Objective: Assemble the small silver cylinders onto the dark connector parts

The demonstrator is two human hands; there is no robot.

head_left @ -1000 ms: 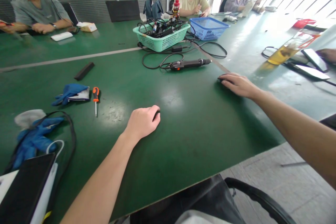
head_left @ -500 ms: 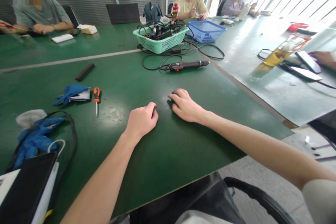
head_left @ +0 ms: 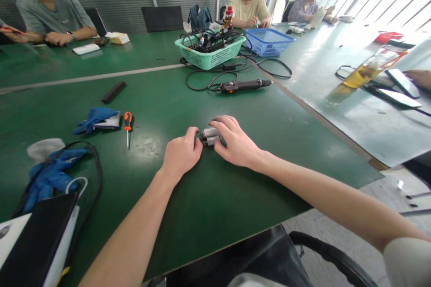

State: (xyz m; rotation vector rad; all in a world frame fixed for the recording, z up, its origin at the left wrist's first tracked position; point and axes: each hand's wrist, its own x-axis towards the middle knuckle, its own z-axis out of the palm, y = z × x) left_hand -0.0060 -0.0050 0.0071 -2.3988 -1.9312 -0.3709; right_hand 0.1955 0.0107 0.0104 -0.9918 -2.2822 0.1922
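Note:
Between my hands, low over the green table, is a small silver metal part (head_left: 211, 136) with ribbed, rounded sides and a darker left end. The thumb and forefinger of my left hand (head_left: 183, 150) close on that dark end. From the other side, the thumb and fingers of my right hand (head_left: 235, 142) curve around the silver body and hide its right end. An orange-and-black screwdriver (head_left: 128, 128) lies to the left of my left hand. Beyond my hands rests a black electric screwdriver (head_left: 245, 85) with its cable.
A green basket (head_left: 210, 58) of tools and cables stands at the back beside a blue basket (head_left: 269, 44). Blue gloves (head_left: 97, 119), a black bar (head_left: 113, 92) and a phone (head_left: 37, 237) lie on the left. A bottle (head_left: 365, 71) stands at right; several people sit around.
My right hand has closed in towards my left, its fingers now around the silver part. That part was not visible before and now shows between both hands. The view has shifted slightly.

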